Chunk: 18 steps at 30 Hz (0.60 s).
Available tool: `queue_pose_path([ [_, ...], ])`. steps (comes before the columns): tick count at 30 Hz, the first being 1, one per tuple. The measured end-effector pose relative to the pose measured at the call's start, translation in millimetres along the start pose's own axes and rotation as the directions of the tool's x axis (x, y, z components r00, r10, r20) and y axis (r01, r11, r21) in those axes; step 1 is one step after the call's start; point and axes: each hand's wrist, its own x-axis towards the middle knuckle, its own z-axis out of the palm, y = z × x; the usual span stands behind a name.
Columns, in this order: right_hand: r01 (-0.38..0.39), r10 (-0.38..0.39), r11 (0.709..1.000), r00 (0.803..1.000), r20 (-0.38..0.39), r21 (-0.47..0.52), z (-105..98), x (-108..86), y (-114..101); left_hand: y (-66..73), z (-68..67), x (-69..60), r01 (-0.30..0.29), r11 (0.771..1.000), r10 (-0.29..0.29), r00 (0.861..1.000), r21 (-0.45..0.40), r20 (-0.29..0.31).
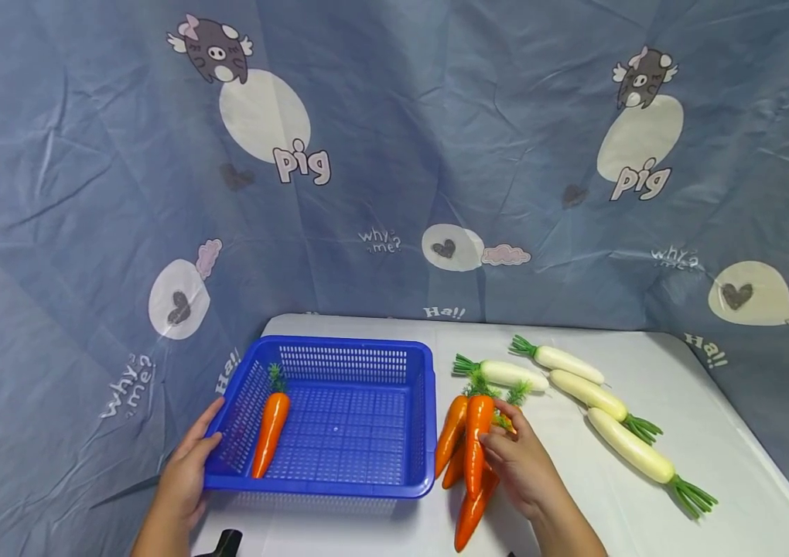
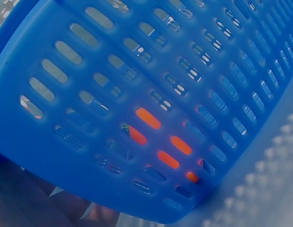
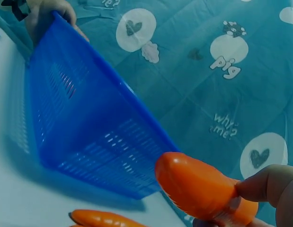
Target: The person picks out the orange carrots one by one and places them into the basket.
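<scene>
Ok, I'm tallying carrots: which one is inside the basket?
The carrot lying by the left wall inside the blue basket, its leaves toward the far side. The others are outside: the right hand holds one; the rest lie beside the basket.

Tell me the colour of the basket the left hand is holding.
The basket is blue; it shows best in the head view.

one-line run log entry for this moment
left hand: holds blue basket | right hand: pinches carrot | inside basket: one carrot | far right: four white radishes
</scene>
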Motion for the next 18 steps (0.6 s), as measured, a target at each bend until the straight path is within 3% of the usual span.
queue_pose_path([
  [13,0.011,-0.014,0.998,0.999,0.05,0.055,13.8,-3.1,-6.0,-1.9,-2.0,-2.0,-0.041,0.999,0.042,0.999,-0.025,0.023],
  [18,0.001,-0.003,0.998,0.999,0.034,0.063,22.6,-3.4,-11.1,-0.9,0.1,0.0,-0.051,0.998,0.053,0.998,-0.037,0.035],
])
